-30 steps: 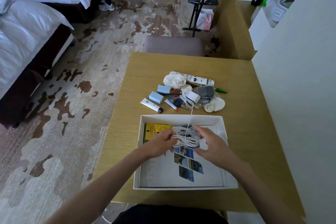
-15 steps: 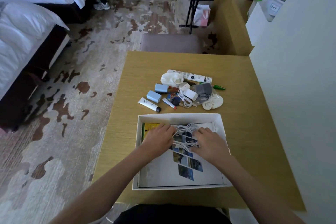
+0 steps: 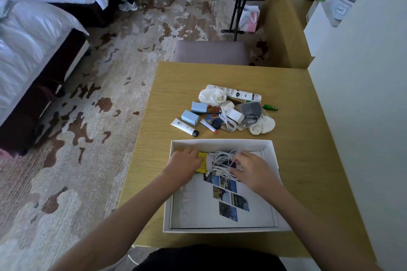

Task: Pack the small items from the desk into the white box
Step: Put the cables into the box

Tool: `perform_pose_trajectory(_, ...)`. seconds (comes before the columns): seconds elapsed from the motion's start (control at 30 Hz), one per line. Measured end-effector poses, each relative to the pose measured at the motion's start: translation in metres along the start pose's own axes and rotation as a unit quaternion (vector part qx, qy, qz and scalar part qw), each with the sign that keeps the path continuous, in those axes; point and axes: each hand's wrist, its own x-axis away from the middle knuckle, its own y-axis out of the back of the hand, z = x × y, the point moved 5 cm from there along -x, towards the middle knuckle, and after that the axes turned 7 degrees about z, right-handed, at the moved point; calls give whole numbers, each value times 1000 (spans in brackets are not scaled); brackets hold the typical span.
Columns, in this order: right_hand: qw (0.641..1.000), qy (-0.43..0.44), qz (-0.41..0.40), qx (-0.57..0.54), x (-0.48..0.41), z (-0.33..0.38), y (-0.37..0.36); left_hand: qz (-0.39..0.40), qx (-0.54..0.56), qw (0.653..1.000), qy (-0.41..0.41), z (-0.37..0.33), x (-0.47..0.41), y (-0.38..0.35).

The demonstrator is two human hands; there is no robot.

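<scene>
**While the pile waits mid-desk, both your hands are down in the box**

Since you asked what's where: the white box (image 3: 220,145) sits at the near edge of the desk (image 3: 176,86), roughly in the middle. Flat on its bottom is a printed sheet (image 3: 198,209) with a slanted strip of photo tiles. A yellow packet (image 3: 202,163) is in the far left corner, and a bundle of white cable (image 3: 222,157) lies just beside it along the far wall.

Your left hand (image 3: 182,164) lies palm-down on the yellow packet, fingers fairly straight. Your right hand (image 3: 253,171) is apart from it, fingertips bent down onto the cable. Can't tell if it's actually pinching it.

The rest is outside the box, heaped mid-desk just past the far wall:
- a white tube with a black cap (image 3: 184,127)
- two pale blue blocks (image 3: 190,116)
- a white charger (image 3: 235,115)
- a grey thing in a clear bag (image 3: 251,109)
- a little green item (image 3: 271,107)

The long white pack (image 3: 240,94) at the back of the heap has black print, too small to read.
</scene>
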Motion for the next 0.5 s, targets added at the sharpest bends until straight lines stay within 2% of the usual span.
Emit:
perform_pose_trajectory(0.1,995,-32,-54,-76,0,-2,12,19,-20,1000,-3,3,2,1)
perform_pose_trajectory(0.2,983,-24,-96,-156,-2,-1,32,13,0,1000,-26,5,2,12)
perform_pose_trajectory(0.33,968,-4,-118,-221,-8,2,62,-46,143,988,-39,14,2,41)
perform_pose_trajectory(0.4,966,8,-127,-223,-15,4,75,-82,229,970,-25,21,2,56)
perform_pose_trajectory(0.5,974,9,-107,-200,-36,5,86,-119,292,949,6,31,-4,76)
